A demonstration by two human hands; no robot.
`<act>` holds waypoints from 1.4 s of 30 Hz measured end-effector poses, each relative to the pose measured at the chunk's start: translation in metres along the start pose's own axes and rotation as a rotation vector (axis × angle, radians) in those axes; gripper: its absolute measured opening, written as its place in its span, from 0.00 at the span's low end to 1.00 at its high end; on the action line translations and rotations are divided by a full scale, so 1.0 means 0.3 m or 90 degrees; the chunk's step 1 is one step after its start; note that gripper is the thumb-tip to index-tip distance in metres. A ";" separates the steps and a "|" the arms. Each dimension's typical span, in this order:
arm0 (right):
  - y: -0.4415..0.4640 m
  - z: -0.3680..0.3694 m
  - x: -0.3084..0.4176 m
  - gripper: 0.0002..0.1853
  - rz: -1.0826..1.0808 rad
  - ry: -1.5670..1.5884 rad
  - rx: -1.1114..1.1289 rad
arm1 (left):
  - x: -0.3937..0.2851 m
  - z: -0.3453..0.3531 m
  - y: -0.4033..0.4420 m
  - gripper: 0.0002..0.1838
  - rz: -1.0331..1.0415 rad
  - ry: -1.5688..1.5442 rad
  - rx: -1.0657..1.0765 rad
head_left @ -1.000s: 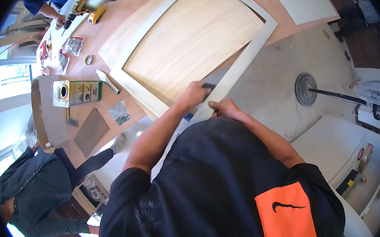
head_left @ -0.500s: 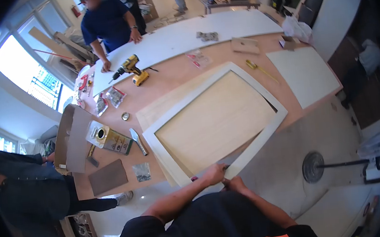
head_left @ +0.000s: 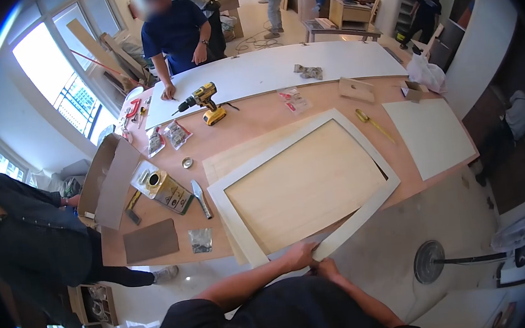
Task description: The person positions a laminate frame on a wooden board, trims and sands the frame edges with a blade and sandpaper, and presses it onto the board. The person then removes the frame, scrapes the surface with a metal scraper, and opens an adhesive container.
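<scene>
A pale rectangular frame [head_left: 368, 211] lies over a light wooden panel [head_left: 306, 188] and juts past the table's near edge. At its near right side, my left hand [head_left: 300, 256] is closed at the inner edge; what it grips there is too small to make out. Just right of it, my right hand [head_left: 328, 268] has its fingers wrapped round the outer edge of the frame, close to my body. The two hands nearly touch. A dark gap shows between frame and panel along the right side.
On the table [head_left: 253, 133] are a yellow drill [head_left: 206, 103], a metal can [head_left: 162, 189], a tube [head_left: 201, 198], a tape measure [head_left: 374, 125] and a white board [head_left: 430, 135]. One person stands behind the table, another at left. A fan [head_left: 429, 262] lies right.
The view has tilted up and shows more of the table and room. The hands stay at the frame's near right side. The person behind the table is now in fuller view.
</scene>
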State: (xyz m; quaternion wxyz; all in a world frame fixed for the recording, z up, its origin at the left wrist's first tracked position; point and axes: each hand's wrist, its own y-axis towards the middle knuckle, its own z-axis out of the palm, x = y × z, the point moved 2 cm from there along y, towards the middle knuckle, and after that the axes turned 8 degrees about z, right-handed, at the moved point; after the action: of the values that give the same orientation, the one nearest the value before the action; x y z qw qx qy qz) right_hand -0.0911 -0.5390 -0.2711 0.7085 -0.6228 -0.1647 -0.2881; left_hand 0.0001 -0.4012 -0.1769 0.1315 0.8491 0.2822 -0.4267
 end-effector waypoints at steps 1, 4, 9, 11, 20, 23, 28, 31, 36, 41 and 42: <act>-0.047 0.013 0.035 0.17 0.011 0.018 -0.004 | 0.035 0.005 -0.050 0.19 0.009 -0.025 -0.014; -0.062 0.008 0.040 0.19 0.032 0.024 0.000 | 0.087 0.020 -0.162 0.20 -0.007 -0.059 -0.010; -0.078 0.029 0.056 0.17 -0.008 -0.291 -0.005 | 0.187 0.143 0.033 0.23 -0.029 -0.056 0.050; -0.037 0.017 0.036 0.17 -0.059 -0.363 0.012 | 0.109 0.088 0.077 0.22 -0.005 -0.055 0.003; -0.010 -0.161 0.064 0.19 0.030 0.298 0.002 | 0.105 0.047 -0.064 0.22 0.009 -0.089 -0.005; -0.007 -0.183 0.092 0.18 0.044 0.234 0.027 | 0.077 0.033 -0.079 0.22 -0.062 -0.100 0.012; -0.034 -0.056 0.101 0.19 0.110 0.240 0.148 | 0.153 0.050 -0.052 0.21 -0.121 -0.108 -0.043; -0.029 -0.029 0.100 0.21 0.102 0.323 0.269 | 0.155 -0.001 -0.052 0.21 -0.162 -0.150 -0.087; -0.023 -0.034 0.133 0.23 0.116 0.302 0.342 | 0.150 -0.027 -0.100 0.20 -0.175 -0.120 -0.152; -0.025 -0.025 0.141 0.18 0.099 0.318 0.305 | 0.079 -0.014 -0.127 0.18 -0.270 0.059 -0.059; -0.024 -0.025 0.137 0.16 0.110 0.336 0.291 | 0.073 -0.006 -0.133 0.18 -0.251 0.093 -0.022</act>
State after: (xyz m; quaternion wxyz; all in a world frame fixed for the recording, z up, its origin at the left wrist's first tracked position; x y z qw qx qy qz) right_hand -0.0643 -0.5551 -0.2423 0.8695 -0.3636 0.0172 -0.3338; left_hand -0.0119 -0.3601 -0.1927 0.0389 0.8035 0.4590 -0.3770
